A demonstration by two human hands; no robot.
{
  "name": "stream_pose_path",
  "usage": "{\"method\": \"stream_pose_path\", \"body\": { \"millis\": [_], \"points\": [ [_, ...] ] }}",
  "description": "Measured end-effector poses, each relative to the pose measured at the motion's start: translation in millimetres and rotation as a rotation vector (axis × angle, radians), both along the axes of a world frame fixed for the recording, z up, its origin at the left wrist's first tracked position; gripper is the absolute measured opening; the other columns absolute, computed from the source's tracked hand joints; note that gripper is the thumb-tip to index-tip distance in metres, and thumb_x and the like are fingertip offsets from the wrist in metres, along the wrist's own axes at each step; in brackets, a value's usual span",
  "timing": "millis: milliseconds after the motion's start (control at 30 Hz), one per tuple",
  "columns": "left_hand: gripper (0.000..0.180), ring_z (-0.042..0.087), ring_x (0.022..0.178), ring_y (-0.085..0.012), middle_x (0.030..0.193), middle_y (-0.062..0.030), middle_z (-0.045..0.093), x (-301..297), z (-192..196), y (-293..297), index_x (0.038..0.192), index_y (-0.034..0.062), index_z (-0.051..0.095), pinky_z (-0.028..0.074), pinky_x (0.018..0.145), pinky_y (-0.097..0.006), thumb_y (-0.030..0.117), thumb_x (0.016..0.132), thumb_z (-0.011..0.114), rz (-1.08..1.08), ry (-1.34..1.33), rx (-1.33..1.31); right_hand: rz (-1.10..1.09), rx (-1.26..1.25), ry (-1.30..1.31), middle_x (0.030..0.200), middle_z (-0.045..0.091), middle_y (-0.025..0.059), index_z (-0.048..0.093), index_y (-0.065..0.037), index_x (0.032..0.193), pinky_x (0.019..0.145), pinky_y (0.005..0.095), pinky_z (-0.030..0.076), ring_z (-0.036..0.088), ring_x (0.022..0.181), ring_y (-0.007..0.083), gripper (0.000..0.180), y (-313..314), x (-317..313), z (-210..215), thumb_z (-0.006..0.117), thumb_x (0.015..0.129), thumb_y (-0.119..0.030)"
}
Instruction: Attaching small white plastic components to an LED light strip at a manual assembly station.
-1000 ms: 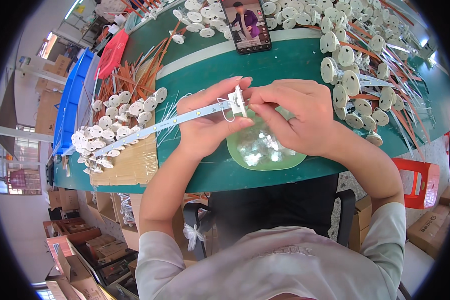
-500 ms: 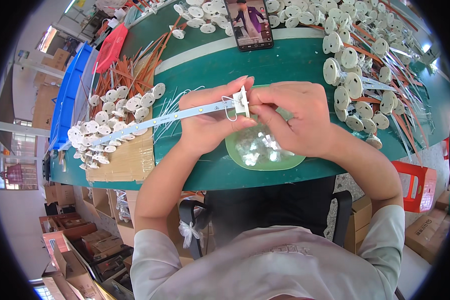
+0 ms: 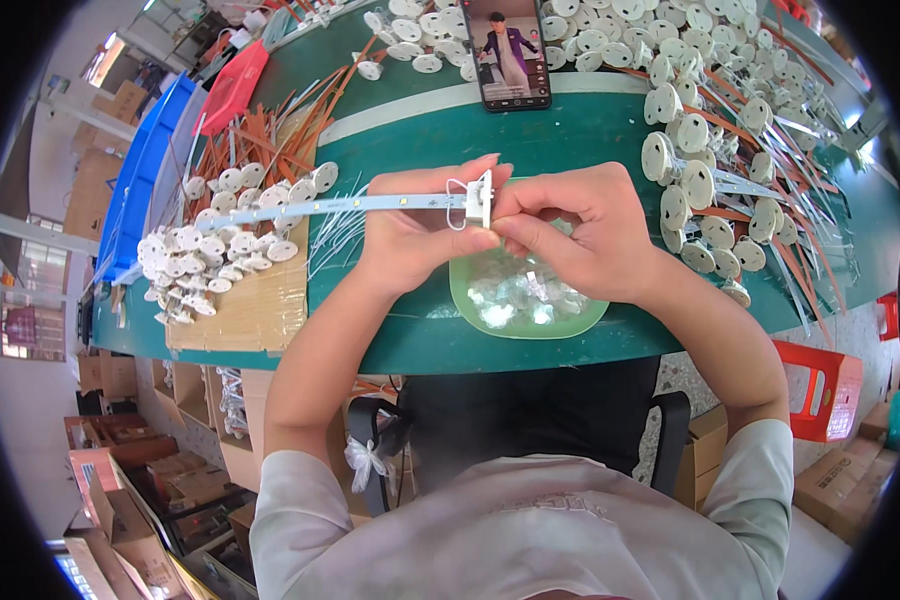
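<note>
Fingers of the left hand (image 3: 420,235) and right hand (image 3: 580,235) are pinched together on a small white clip (image 3: 480,198) at the end of a long thin white strip (image 3: 330,205), held above a green bowl (image 3: 580,318) of clear small parts on the green bench (image 3: 390,340). Left lie a flat brown cardboard sheet (image 3: 240,310) under white discs (image 3: 210,255), a blue bin (image 3: 140,180) and a red tray (image 3: 232,85); brown cartons (image 3: 105,375) stand on the floor, and a red stool (image 3: 820,385) stands right.

The right hand (image 3: 580,235) covers the upper part of the green bowl (image 3: 560,325), whose small clear pieces blur together. The phone (image 3: 511,50) is cut off at the frame's top edge. The left hand (image 3: 420,235) hides part of the strip (image 3: 350,204).
</note>
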State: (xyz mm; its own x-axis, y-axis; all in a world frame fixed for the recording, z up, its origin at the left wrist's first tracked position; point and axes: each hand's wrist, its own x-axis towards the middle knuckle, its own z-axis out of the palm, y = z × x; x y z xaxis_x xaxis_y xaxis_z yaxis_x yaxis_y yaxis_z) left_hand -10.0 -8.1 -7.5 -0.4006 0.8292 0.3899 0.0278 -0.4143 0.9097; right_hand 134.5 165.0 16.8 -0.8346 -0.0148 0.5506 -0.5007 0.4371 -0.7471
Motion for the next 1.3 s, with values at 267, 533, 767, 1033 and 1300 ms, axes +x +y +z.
{"method": "stream_pose_path", "body": {
  "millis": [267, 533, 767, 1033, 1300],
  "points": [
    [0.035, 0.073, 0.079, -0.0180, 0.098, -0.0155, 0.075, -49.8, 55.9, -11.8, 0.108, -0.0066, 0.072, 0.060, 0.078, -0.029, 0.015, 0.083, 0.085, 0.162, 0.105, -0.409, -0.159, -0.218, -0.151, 0.095, 0.073, 0.0048, 0.071, 0.001, 0.106, 0.073, 0.0255, 0.056, 0.069, 0.083, 0.0099, 0.013, 9.4, -9.0, -10.7, 0.070, 0.097, -0.008],
    [0.049, 0.070, 0.063, -0.0176, 0.069, -0.0108, 0.068, -169.5, 139.6, -120.6, 0.069, 0.0010, 0.068, 0.057, 0.054, -0.031, 0.047, 0.080, 0.081, 0.620, 0.630, -1.468, -0.139, -0.076, -0.140, 0.083, 0.073, 0.0041, 0.072, 0.000, 0.094, 0.070, 0.0241, 0.054, 0.067, 0.074, 0.0085, 0.010, 9.5, -8.9, -4.8, 0.074, 0.091, -0.009],
    [0.046, 0.072, 0.074, -0.0327, 0.080, -0.0118, 0.073, -120.9, 128.1, -91.0, 0.090, 0.0032, 0.076, 0.057, 0.067, -0.044, 0.048, 0.082, 0.077, 1.051, 1.502, -1.334, -0.076, 0.040, -0.074, 0.076, 0.072, 0.0078, 0.072, 0.001, 0.089, 0.061, 0.0263, 0.054, 0.067, 0.064, 0.0117, 0.010, 5.7, -11.0, -14.6, 0.076, 0.087, -0.008],
    [0.012, 0.059, 0.055, -0.0267, 0.065, -0.0087, 0.063, -21.4, 54.7, 16.8, 0.078, 0.0028, 0.068, 0.047, 0.051, -0.038, 0.009, 0.085, 0.076, 0.661, 1.570, 0.114, -0.139, 0.289, 0.299, 0.068, 0.066, 0.0070, 0.071, -0.006, 0.083, 0.051, 0.0341, 0.048, 0.063, 0.056, 0.0239, 0.009, 3.0, -5.4, -9.3, 0.079, 0.080, -0.006],
    [0.005, 0.066, 0.060, -0.0229, 0.071, -0.0120, 0.067, -12.8, -15.6, 24.9, 0.085, -0.0008, 0.070, 0.049, 0.054, -0.032, 0.003, 0.087, 0.073, 0.668, 0.941, 0.027, -0.162, 0.660, 0.378, 0.065, 0.058, 0.0041, 0.067, -0.010, 0.081, 0.049, 0.0381, 0.047, 0.059, 0.057, 0.0244, 0.011, 6.3, -10.7, 8.2, 0.077, 0.079, -0.012]
  ]
}}
